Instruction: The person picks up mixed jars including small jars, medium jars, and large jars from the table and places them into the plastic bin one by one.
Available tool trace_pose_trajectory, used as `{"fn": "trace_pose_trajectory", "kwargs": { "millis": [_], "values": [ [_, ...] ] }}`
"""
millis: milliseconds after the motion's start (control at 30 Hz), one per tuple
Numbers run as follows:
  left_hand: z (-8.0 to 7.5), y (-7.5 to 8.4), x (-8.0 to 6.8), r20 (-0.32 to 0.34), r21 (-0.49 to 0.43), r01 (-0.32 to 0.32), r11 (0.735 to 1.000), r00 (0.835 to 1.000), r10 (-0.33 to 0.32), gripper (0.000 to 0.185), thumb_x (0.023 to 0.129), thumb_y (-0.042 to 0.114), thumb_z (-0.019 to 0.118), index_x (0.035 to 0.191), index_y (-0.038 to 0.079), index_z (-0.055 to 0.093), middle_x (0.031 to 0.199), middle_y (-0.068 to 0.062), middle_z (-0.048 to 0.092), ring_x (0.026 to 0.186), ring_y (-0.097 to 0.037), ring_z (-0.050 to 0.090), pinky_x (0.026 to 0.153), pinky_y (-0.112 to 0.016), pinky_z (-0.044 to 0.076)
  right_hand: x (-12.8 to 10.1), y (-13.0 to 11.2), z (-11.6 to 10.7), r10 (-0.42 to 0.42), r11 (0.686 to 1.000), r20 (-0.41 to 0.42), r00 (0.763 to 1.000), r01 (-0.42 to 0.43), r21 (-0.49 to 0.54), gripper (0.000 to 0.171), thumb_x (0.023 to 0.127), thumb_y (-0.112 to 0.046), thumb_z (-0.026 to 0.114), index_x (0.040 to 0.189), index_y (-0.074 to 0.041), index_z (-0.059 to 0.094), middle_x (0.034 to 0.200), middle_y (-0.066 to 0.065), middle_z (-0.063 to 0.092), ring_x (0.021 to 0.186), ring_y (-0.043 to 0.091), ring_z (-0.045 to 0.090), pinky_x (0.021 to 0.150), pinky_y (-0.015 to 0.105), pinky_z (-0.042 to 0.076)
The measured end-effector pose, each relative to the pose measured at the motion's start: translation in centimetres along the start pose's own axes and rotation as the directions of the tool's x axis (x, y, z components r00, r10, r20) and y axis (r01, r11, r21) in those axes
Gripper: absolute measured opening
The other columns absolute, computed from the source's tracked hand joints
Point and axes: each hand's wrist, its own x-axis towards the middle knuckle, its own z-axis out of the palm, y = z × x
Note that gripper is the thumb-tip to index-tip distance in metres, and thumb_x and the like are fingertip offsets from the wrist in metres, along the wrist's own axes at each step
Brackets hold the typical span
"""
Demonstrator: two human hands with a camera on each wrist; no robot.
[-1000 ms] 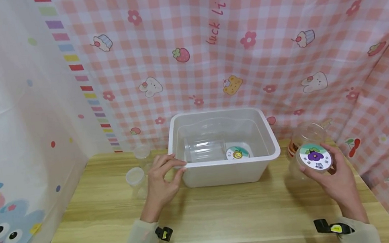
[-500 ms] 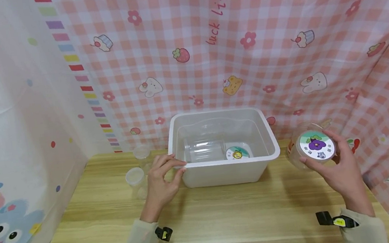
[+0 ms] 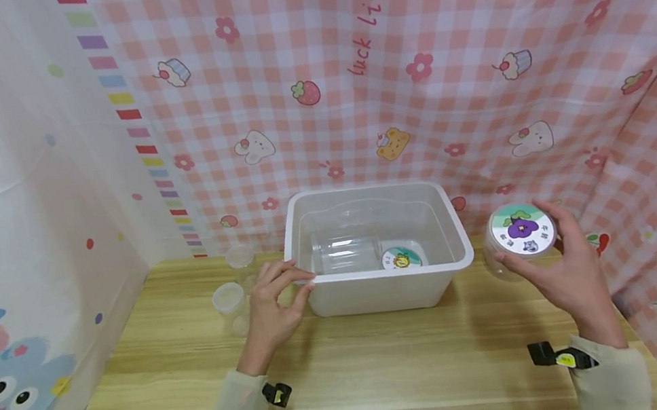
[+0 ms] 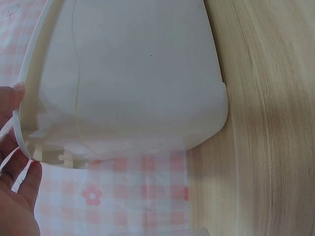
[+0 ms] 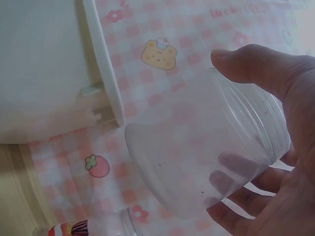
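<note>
Between finger and thumb my left hand [image 3: 272, 307] pinches the front left corner of the white plastic tub [image 3: 384, 292]; in the left wrist view its fingertips [image 4: 30, 179] meet the rim. Inside the tub a clear jar [image 3: 343, 255] lies on its side, its lid with a yellow and green sticker facing right. To the right of the tub my right hand [image 3: 574, 277] grips a second clear plastic jar [image 5: 192, 147]. Its lid [image 3: 522, 229], with a purple flower on the sticker, faces up toward the head camera, and the jar looks see-through with nothing inside.
Two small clear containers with whitish lids, a nearer one [image 3: 229, 300] and a farther one [image 3: 240, 257], stand left of the tub. Low in the right wrist view is another clear jar with a red label [image 5: 66, 229]. A checked curtain [image 3: 344, 128] hangs behind the wooden table [image 3: 385, 369].
The right hand has lifted its jar up and away from the table, turning the lid and covering the jar behind it. The left hand and the tub have stayed put.
</note>
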Motion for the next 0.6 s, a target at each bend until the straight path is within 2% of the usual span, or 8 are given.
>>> {"fn": "trace_pose_trajectory", "kwargs": {
  "millis": [233,367,467,600],
  "values": [
    [-0.1,0.1,0.0,-0.001,0.004,-0.006,1.0,1.0,0.006,0.012,0.084,0.01,0.083,0.093,0.016,0.08,0.101,-0.002,0.073,0.118,-0.028,0.062,0.106,-0.037,0.049,1.0,-1.2,0.3,-0.106,0.994,-0.008,0.994,0.106,-0.027,0.102,0.072,-0.021,0.095,0.157,-0.029,0.039,0.148,0.012,0.056,0.117,-0.01,0.045,0.094,0.007,0.033],
    [-0.1,0.1,0.0,-0.002,0.007,-0.009,1.0,1.0,0.009,0.012,0.083,0.009,0.083,0.093,0.016,0.08,0.101,-0.002,0.073,0.117,-0.028,0.062,0.105,-0.037,0.05,1.8,-2.0,0.7,-0.152,0.988,0.004,0.988,0.152,-0.018,0.099,0.071,-0.02,0.095,0.154,-0.025,0.044,0.143,0.009,0.06,0.114,-0.007,0.047,0.091,0.011,0.036],
    [-0.1,0.1,0.0,-0.004,0.009,-0.014,1.0,1.0,0.014,0.013,0.083,0.009,0.083,0.093,0.016,0.08,0.1,-0.002,0.073,0.117,-0.028,0.062,0.105,-0.038,0.05,2.3,-2.6,0.9,-0.15,0.988,0.03,0.988,0.151,-0.039,0.098,0.071,-0.025,0.095,0.154,-0.025,0.044,0.138,0.007,0.062,0.112,0.004,0.05,0.087,0.021,0.037],
    [-0.1,0.0,0.0,-0.008,0.009,-0.018,1.0,1.0,0.018,0.013,0.083,0.008,0.083,0.092,0.016,0.08,0.1,-0.002,0.073,0.116,-0.028,0.062,0.104,-0.037,0.05,3.0,-3.3,1.2,-0.165,0.983,0.072,0.984,0.17,-0.066,0.101,0.071,-0.028,0.095,0.156,-0.025,0.041,0.134,0.015,0.062,0.113,0.025,0.052,0.085,0.035,0.039]
  ]
}}
